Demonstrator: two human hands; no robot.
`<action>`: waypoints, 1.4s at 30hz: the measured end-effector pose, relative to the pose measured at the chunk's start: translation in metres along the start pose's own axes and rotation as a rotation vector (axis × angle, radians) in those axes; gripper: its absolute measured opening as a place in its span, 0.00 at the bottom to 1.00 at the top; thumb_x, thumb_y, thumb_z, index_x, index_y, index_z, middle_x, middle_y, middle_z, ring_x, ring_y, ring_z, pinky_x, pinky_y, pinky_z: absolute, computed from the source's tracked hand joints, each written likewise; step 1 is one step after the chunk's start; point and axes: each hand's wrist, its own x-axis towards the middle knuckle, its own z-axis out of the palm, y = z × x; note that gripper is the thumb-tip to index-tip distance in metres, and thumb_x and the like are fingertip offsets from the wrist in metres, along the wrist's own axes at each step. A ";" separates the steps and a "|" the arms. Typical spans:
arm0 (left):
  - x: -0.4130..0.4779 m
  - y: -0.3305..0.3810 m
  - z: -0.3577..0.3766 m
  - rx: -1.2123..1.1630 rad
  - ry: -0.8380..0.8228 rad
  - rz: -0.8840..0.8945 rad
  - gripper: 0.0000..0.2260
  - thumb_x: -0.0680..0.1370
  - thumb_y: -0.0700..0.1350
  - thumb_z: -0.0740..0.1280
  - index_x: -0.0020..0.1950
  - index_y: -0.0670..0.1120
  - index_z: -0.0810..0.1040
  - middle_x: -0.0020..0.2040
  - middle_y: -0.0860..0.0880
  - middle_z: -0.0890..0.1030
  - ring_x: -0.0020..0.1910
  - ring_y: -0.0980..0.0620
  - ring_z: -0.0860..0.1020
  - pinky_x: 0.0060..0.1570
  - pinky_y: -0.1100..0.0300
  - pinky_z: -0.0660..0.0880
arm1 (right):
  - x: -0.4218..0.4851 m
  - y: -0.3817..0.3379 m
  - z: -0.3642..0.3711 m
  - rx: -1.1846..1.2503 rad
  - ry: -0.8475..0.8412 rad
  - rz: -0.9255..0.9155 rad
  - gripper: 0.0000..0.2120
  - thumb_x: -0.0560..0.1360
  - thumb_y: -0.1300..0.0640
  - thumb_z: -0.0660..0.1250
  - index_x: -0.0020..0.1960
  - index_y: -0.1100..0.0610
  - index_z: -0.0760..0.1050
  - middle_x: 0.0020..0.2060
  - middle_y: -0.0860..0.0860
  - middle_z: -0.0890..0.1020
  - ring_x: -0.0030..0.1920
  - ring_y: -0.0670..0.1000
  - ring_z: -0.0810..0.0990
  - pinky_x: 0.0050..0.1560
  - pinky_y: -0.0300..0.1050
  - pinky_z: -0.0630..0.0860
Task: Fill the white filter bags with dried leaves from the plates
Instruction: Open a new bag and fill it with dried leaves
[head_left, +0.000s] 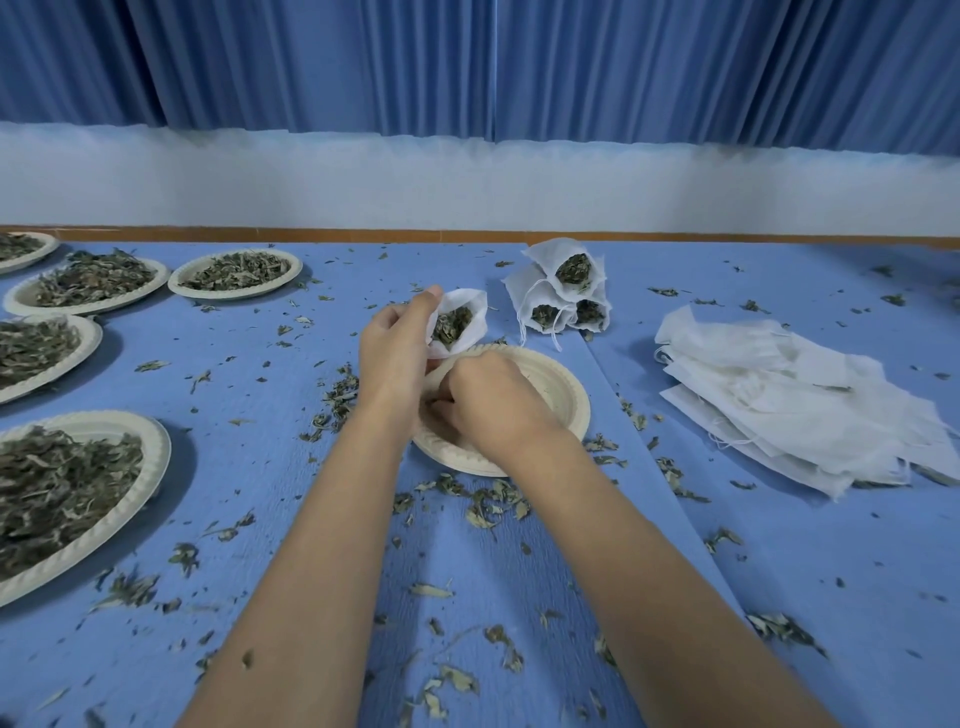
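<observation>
While the left hand (395, 353) pinches the rim of a white filter bag (460, 325) between its thumb and curled fingers, holding the mouth open just above the far edge of a paper plate (563, 400), the right hand (485, 402) is down in that plate with its fingers curled under. The back of the hand hides whether they have closed on any leaves.

What shows of the plate looks almost bare, so the step likely calls for sweeping the last scraps into one small heap rather than picking at them singly. The person would do well to keep the bag's mouth low and over the plate, so that whatever slips falls back into it. The blue table cover (249, 395) is already strewn with leaf crumbs (491, 506). The bag already holds a dark wad of dried leaves, and some slack at the top should be left for closing it.

Just behind the plate, three filled bags (569, 296) lie stacked in a small pyramid, mouths toward the person, leaves showing and strings trailing. To the right lies a loose pile of empty filter bags (779, 400). Along the left, five more plates (150, 452) are heaped with dried leaves (57, 488).
</observation>
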 end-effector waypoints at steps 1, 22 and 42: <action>0.000 0.000 0.000 0.000 0.003 -0.004 0.10 0.74 0.51 0.69 0.40 0.45 0.74 0.32 0.49 0.73 0.34 0.48 0.74 0.48 0.48 0.74 | 0.000 -0.001 -0.001 0.013 0.006 0.006 0.16 0.69 0.66 0.63 0.42 0.47 0.83 0.32 0.50 0.74 0.37 0.53 0.73 0.36 0.41 0.66; -0.008 -0.002 0.004 0.065 -0.068 0.055 0.10 0.75 0.51 0.67 0.45 0.45 0.72 0.45 0.42 0.75 0.43 0.47 0.76 0.55 0.45 0.74 | -0.003 0.018 -0.049 0.528 0.387 0.267 0.03 0.68 0.61 0.71 0.37 0.57 0.83 0.30 0.45 0.81 0.28 0.39 0.75 0.30 0.31 0.71; -0.027 -0.012 0.023 0.418 -0.346 0.288 0.13 0.68 0.37 0.70 0.41 0.48 0.67 0.33 0.51 0.69 0.28 0.55 0.65 0.31 0.61 0.64 | 0.002 0.029 -0.035 0.620 0.556 0.460 0.02 0.67 0.60 0.72 0.37 0.54 0.82 0.32 0.47 0.82 0.30 0.43 0.76 0.29 0.33 0.71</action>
